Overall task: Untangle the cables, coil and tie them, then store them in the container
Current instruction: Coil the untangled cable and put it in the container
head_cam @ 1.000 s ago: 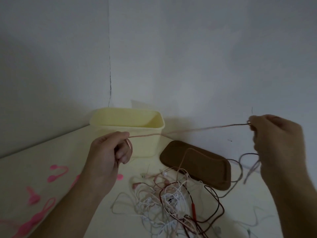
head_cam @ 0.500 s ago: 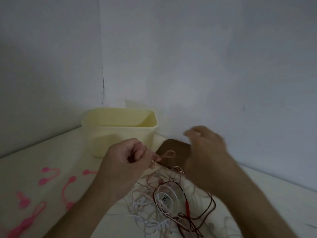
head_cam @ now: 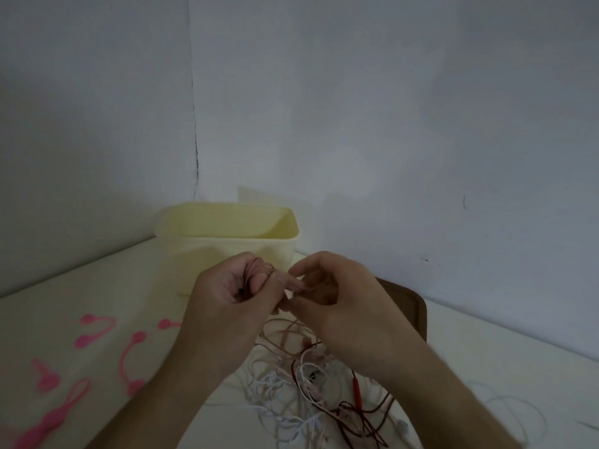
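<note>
Okay so quick update: the hands have come back together. A second ago my right hand (head_cam: 340, 299) was way out to the side stretching the pink cable (head_cam: 259, 268) taut in front of the container (head_cam: 227, 241); half a second ago it was swinging in, and now it sits right against my left hand (head_cam: 233, 293), fingertips touching. To me that reads as another loop being laid onto the coil, so the winding is moving along nicely.

Grip-wise: left hand is curled around the pink loops, which poke out over the top of the fingers. Right hand's fingers are bent in toward the left, pinching at the cable I think, but the actual strand between them is too small to see, so I can't say for sure it's holding anything.

The view has also dipped and shifted a bit versus before; the container looks the same, open, nothing visible inside. The brown lid (head_cam: 411, 306) is now mostly hidden behind my right wrist. Pink ties (head_cam: 129, 361) lie spread on the table (head_cam: 81, 286) to the left, untouched. The rest of the tangle (head_cam: 317, 393) is below my hands, white and dark red strands all mixed, so plenty left to sort.
</note>
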Motion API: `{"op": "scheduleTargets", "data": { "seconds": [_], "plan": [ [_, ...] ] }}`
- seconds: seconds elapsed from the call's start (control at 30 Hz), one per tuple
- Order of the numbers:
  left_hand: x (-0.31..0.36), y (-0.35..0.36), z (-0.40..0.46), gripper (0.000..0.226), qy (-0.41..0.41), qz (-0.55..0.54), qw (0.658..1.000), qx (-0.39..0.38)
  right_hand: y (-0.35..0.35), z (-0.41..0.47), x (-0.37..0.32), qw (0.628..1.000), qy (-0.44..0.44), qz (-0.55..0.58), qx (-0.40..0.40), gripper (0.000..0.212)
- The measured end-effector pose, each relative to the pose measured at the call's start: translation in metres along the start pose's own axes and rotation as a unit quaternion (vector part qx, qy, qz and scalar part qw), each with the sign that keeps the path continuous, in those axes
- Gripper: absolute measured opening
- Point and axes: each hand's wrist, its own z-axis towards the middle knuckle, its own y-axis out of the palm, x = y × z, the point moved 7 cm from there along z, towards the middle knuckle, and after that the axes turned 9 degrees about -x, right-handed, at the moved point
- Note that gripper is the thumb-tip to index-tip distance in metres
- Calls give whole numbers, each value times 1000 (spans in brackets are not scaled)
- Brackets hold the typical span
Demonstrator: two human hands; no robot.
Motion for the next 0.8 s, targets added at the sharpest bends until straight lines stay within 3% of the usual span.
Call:
{"op": "scheduleTargets", "data": {
  "seconds": [0.17, 0.37, 0.53, 0.73, 0.8],
  "plan": [
    [3, -13, 1, 23, -10, -21, 998, 52, -36, -6, -4, 996, -1, -32, 81, 11],
    [3, -12, 2, 22, -20, -68, 997, 36, -57, -11, 9, 990, 45, -34, 127, 52],
    [-2, -2, 2, 25, -7, -46, 999, 6, -36, -7, 11, 992, 65, -94, 55, 74],
    [-5, -7, 2, 31, -32, -49, 998, 5, -32, -2, 4, 993, -12, -116, -5, 41],
    [-10, -4, 2, 36, -60, -50, 997, -22, -37, -2, 6, 992, -37, -119, 21, 36]
  ]
}}
